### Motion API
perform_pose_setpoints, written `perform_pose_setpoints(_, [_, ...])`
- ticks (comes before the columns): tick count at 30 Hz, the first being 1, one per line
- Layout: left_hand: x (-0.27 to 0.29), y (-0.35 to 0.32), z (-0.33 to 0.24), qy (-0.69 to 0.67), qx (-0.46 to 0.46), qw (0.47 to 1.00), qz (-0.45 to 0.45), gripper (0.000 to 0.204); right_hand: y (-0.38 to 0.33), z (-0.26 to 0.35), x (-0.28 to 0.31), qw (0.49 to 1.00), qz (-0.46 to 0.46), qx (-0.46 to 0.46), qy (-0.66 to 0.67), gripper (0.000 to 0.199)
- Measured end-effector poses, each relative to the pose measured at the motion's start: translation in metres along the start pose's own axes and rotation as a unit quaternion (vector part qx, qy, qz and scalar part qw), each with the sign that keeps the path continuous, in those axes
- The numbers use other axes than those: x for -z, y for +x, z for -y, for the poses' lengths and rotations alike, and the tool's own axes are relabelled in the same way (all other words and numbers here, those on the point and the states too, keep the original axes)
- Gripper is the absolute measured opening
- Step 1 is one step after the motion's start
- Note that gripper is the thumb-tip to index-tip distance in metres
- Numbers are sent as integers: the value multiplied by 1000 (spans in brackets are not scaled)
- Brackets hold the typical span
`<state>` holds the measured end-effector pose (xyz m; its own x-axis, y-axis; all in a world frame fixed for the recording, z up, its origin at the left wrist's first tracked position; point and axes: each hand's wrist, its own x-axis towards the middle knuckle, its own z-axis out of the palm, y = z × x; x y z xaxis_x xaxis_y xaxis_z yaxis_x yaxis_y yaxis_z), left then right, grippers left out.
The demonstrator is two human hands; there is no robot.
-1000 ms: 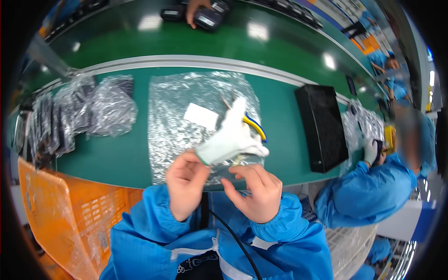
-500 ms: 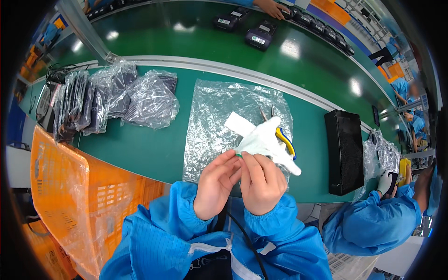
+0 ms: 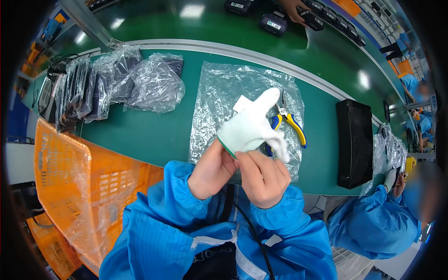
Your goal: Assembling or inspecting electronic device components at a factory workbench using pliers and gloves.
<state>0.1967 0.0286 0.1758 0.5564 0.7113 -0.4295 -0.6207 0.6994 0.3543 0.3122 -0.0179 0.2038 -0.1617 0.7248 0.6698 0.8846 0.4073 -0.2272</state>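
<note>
A white knitted glove (image 3: 247, 126) with a green-edged cuff is between my hands, its fingers pointing away from me. My left hand (image 3: 210, 170) is at the cuff's opening; its fingertips are hidden by the glove, so I cannot tell how they lie. With thumb and fingers closed, my right hand (image 3: 262, 177) pinches the cuff's near edge. Beyond the glove, pliers with blue and yellow handles (image 3: 295, 128) lie on a clear plastic sheet (image 3: 210, 102). A small white piece (image 3: 241, 103) shows partly behind the glove.
Dark items in clear bags (image 3: 154, 84) are heaped at the left, above an orange crate (image 3: 65, 158). A black box (image 3: 353, 144) stands right on the green table (image 3: 140, 135). Beyond the metal rail, dark devices (image 3: 274, 23) sit near another person's hand (image 3: 295, 10). A blue-sleeved co-worker (image 3: 373, 221) is at right.
The glove has come upright and spread out, and my left fingers have moved into its cuff opening. More of the pliers shows. The far person's hand has moved right, now at a dark device.
</note>
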Motion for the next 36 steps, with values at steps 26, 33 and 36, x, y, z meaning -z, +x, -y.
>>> perform_pose_setpoints(26, [-1, -1, -11, 210, -117, 971, 0, 44, -8, 13, 0, 941, 67, -192, 272, 19])
perform_pose_setpoints(33, [-14, 3, -23, -22, 0, 990, 136, 45, -5, 19, -8, 962, 66, -116, 240, 20])
perform_pose_setpoints(36, [-21, 14, -29, 137, -88, 974, 158, 43, -7, 28, -12, 961, 65, -106, 245, 22])
